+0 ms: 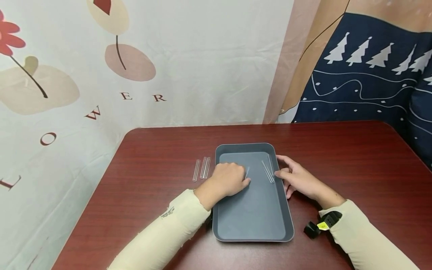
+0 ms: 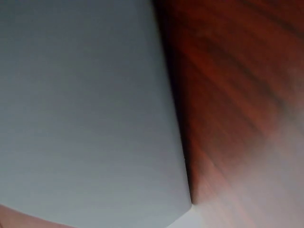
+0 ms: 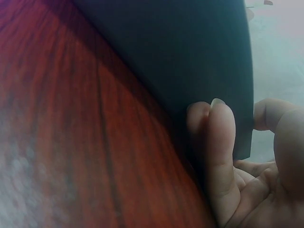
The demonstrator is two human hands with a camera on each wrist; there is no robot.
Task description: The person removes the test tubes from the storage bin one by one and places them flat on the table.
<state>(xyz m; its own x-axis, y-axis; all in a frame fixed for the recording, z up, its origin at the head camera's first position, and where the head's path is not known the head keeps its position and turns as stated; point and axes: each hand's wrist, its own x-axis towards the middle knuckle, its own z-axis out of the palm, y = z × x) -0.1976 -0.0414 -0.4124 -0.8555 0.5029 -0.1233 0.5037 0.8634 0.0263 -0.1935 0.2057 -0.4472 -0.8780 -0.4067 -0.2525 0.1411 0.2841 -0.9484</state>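
Observation:
A grey tray [image 1: 256,210] lies on the red-brown table [image 1: 337,161]. My left hand [image 1: 231,179] rests inside it with fingers curled round a clear glass tube [image 1: 247,172], whose end sticks out past the knuckles. Two more clear tubes [image 1: 267,171] lie in the tray near its right rim. My right hand [image 1: 297,178] lies against that rim with relaxed fingers, the thumb on the edge. The right wrist view shows its fingers [image 3: 221,142] pressed to the tray's outer wall [image 3: 180,52]. The left wrist view is blurred and shows only tray [image 2: 85,104] and table [image 2: 237,95].
Three clear tubes [image 1: 201,168] lie side by side on the table just left of the tray. A black wrist camera [image 1: 318,225] sits on my right sleeve. Patterned cloth hangs behind the table's far and left edges.

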